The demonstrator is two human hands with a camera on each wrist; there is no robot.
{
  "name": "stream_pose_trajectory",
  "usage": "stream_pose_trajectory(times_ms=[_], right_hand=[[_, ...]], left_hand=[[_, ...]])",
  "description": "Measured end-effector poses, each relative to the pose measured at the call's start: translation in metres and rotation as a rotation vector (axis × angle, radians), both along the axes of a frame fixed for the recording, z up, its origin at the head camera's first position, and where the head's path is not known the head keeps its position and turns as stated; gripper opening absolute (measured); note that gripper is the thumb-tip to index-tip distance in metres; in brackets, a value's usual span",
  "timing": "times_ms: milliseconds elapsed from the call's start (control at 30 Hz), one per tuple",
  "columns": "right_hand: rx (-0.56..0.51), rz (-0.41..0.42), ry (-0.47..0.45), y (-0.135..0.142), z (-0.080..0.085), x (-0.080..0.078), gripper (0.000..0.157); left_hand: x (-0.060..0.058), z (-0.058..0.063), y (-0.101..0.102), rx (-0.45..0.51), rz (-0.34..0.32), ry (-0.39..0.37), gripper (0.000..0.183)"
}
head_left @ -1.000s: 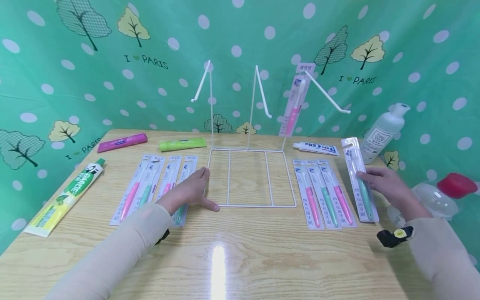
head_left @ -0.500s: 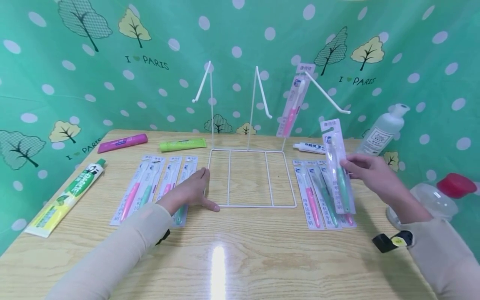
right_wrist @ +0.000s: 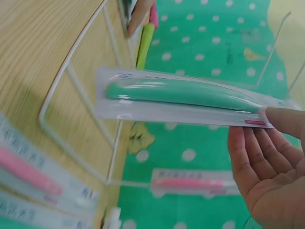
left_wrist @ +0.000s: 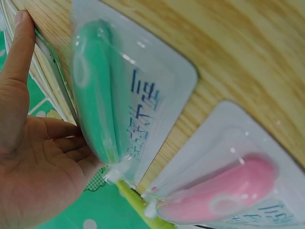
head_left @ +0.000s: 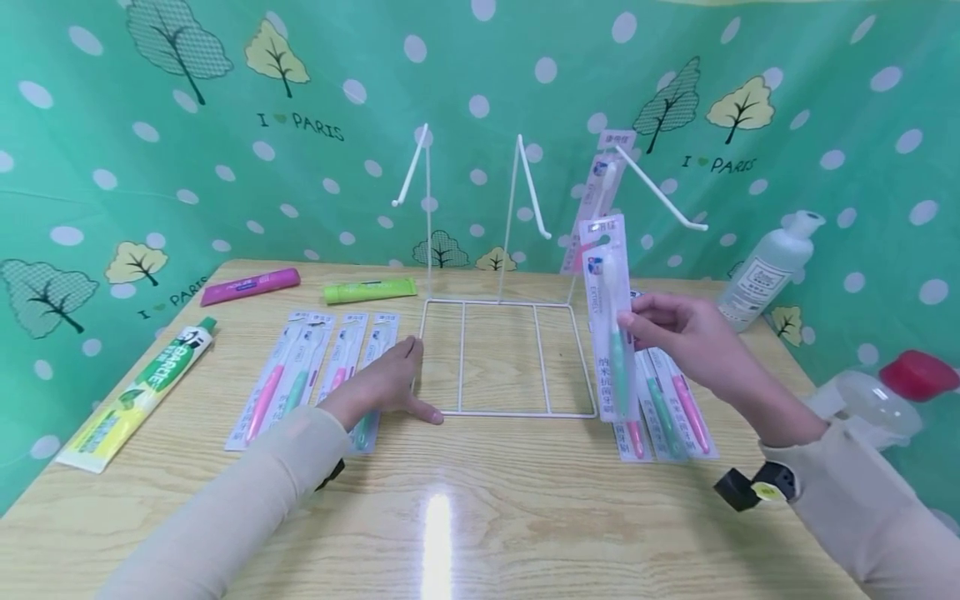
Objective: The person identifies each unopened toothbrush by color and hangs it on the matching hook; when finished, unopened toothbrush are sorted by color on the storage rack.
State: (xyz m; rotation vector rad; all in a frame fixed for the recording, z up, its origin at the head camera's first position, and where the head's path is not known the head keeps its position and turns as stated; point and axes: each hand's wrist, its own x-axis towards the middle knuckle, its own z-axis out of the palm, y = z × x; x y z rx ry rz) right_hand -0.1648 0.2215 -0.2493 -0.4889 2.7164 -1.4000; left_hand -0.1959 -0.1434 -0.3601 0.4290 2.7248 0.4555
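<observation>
My right hand (head_left: 678, 333) pinches a packaged green toothbrush (head_left: 617, 358) by its side edge, held upright above the table in front of the rack's right side. In the right wrist view the thumb lies on the pack (right_wrist: 181, 98) and the fingers are behind it. My left hand (head_left: 386, 379) rests with fingers extended at the left side of the white wire rack (head_left: 517, 414), beside a packaged green toothbrush (left_wrist: 97, 90). On the rack's right hook (head_left: 660, 190) hangs a packaged pink toothbrush (head_left: 606, 179), partly hidden behind the held pack.
Several packaged toothbrushes (head_left: 273, 387) lie left of the rack, and more packs (head_left: 686, 400) lie right of it. Toothpaste tubes (head_left: 138, 396) lie at the left, with a green tube (head_left: 370, 290) behind. A pump bottle (head_left: 768, 271) and a red-lidded clear jar (head_left: 862, 404) stand at the right.
My right hand has lifted the green toothbrush pack off the table at the right and carried it left, over the other packs to the rack. My left hand has stayed at the rack.
</observation>
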Motion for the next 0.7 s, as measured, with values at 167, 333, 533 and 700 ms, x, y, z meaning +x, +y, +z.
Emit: stream_pose_trajectory(times_ms=[167, 333, 533, 700], right_hand=[[-0.158, 0.074, 0.058, -0.016, 0.01, 0.009, 0.027], [-0.26, 0.176, 0.126, -0.029, 0.018, 0.018, 0.019], [-0.335, 0.241, 0.102, -0.043, 0.018, 0.025, 0.015], [-0.302, 0.256, 0.085, -0.053, 0.015, 0.025, 0.017]], left_hand=[[0.0, 0.0, 0.0, -0.002, -0.005, 0.001, 0.13], [0.0, 0.0, 0.0, -0.011, 0.001, 0.0, 0.129], [0.0, 0.0, 0.0, -0.021, -0.011, 0.01, 0.129], [-0.001, -0.001, 0.0, -0.027, -0.017, 0.022, 0.129]])
